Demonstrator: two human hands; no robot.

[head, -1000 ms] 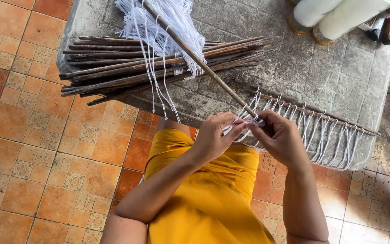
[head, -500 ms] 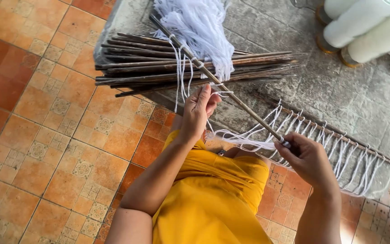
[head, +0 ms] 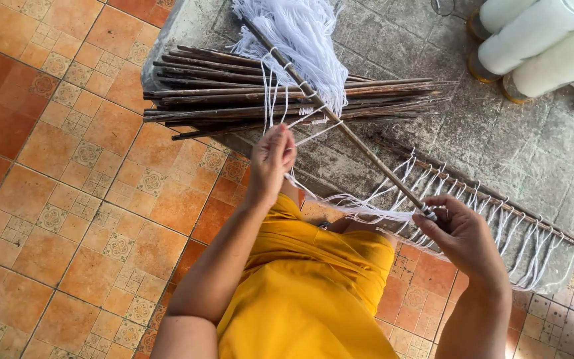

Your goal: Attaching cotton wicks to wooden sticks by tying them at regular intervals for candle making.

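Floor (head: pixel 68 199): orange patterned tiles, took up left side & ran under the person.
Stick pile (head: pixel 234 100): dark thin sticks lay bundled, roughly level, on grey stone slab (head: pixel 499 133); ends stuck out past slab's left edge.
L hand (head: pixel 272 159): raised just below the pile, fingers pinched together on thin white strings (head: pixel 275 93) that ran up to the long stick. Grip looked closed on the strings; exact no. of strands couldn't be told.
Long stick (head: pixel 340 126): single stick lay slanted across the pile, from upper left down to the R hand; white strings were knotted along it.
String bundle (head: pixel 307 40): thick white tassel mass hung over the pile near top centre, touching the long stick.
Person: yellow garment (head: pixel 300 299) filled lower middle; both forearms reached up fr. bottom edge.
R hand (head: pixel 463 239): fingers closed round lower end of the long stick, w/ a gathered bunch of white strings passing under the thumb; hands were well apart.
Fringe stick (head: pixel 499 199): another stick lay on slab just past the R hand, w/ white loops hanging over slab's edge.
Spools (head: pixel 539 40): big white yarn cones lay at top right on slab, well apart fr. both hands.
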